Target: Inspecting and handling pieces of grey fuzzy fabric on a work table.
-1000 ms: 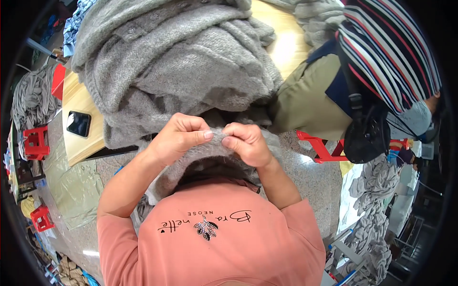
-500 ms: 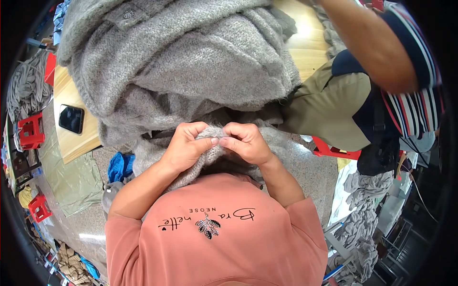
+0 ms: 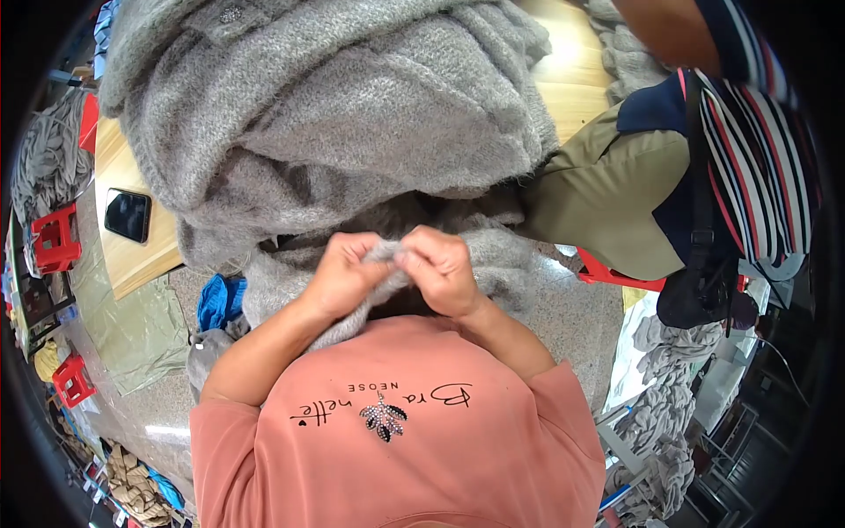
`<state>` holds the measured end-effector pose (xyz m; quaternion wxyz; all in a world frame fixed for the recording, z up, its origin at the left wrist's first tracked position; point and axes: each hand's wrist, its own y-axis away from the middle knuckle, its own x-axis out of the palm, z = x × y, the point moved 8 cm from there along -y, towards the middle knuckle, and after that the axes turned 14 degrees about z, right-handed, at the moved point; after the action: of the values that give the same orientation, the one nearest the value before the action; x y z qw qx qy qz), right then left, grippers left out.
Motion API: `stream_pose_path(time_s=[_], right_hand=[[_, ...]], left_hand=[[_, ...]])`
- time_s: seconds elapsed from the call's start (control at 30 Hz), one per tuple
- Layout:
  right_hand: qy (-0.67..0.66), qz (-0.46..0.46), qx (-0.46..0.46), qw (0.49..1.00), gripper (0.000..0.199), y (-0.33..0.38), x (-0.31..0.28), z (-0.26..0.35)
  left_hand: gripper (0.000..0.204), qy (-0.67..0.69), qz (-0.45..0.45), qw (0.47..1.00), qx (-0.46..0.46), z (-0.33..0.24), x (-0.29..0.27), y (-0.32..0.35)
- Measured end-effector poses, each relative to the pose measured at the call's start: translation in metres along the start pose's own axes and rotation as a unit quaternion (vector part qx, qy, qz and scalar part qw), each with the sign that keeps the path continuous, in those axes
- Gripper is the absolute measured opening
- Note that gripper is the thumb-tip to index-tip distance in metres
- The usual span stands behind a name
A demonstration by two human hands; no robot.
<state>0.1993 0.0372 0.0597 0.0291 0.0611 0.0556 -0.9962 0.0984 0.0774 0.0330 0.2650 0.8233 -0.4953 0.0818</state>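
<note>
Close in front of my chest, both hands pinch a grey fuzzy knit garment [image 3: 290, 286], which hangs across my lap. My left hand [image 3: 345, 275] has its thumb and fingers closed on a fold of the knit. Right beside it, my right hand [image 3: 442, 271] pinches the same fold, fingertips nearly touching the left ones. Whether a small tool sits between the fingertips, I cannot tell. Just beyond my hands, a large heap of grey knit garments [image 3: 378, 114] covers much of the table. A sparkly round button [image 3: 231, 15] shows at its far left.
A black phone [image 3: 128, 216] lies on the wooden table [image 3: 145, 260] at left. Another person in olive trousers [image 3: 616, 194] is close on the right. Red stools [image 3: 55, 239] and a blue cloth [image 3: 220, 304] are at left; grey garment piles [image 3: 660, 396] lie at lower right.
My right hand has tilted and shifted slightly left, closer to my left hand. Both still pinch the knit. The other person's arm has moved up and farther right.
</note>
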Motion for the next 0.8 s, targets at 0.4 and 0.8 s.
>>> stream_pose_path(time_s=[0.4, 0.8], right_hand=[[-0.012, -0.05, 0.003, 0.999, 0.005, -0.001, -0.003, 0.002], [0.485, -0.049, 0.037, 0.872, 0.055, 0.07, -0.032, -0.001]], left_hand=[[0.002, 0.026, 0.006, 0.998, 0.061, -0.002, 0.003, -0.006], [0.013, 0.16, -0.117, 0.979, 0.051, -0.001, -0.04, 0.006]])
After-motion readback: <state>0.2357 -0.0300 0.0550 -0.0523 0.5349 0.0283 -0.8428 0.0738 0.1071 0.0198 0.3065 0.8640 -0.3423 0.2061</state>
